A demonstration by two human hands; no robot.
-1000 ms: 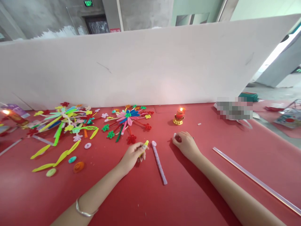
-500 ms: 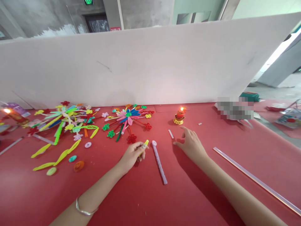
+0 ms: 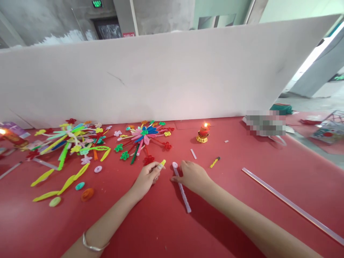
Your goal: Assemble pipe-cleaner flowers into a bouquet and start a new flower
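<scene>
My left hand [image 3: 146, 181] is closed around a small yellow piece [image 3: 162, 163], whose tip sticks out past the thumb; what it is I cannot make out. My right hand [image 3: 194, 176] reaches over a lilac twisted pipe-cleaner stick [image 3: 183, 195], thumb and fingers apart, the thumb crossing the stick. A pink round disc [image 3: 175, 165] sits at the stick's far end. Whether the right hand touches the stick is unclear. To the right of that hand lies a short yellow twisted piece [image 3: 214, 162] with a dark end.
A lit red candle [image 3: 204, 132] burns in a gold holder near the white panel [image 3: 161, 79]. Pipe-cleaner flowers [image 3: 145, 133] and a larger colourful bunch [image 3: 68, 138] lie to the left. A long clear stick [image 3: 290, 204] lies at the right, and a short translucent strip [image 3: 193, 154] near the candle.
My right hand has moved left and nearer, from beside the candle to the lilac stick. The short yellow twisted piece now shows on the table. My left hand still holds its yellow piece.
</scene>
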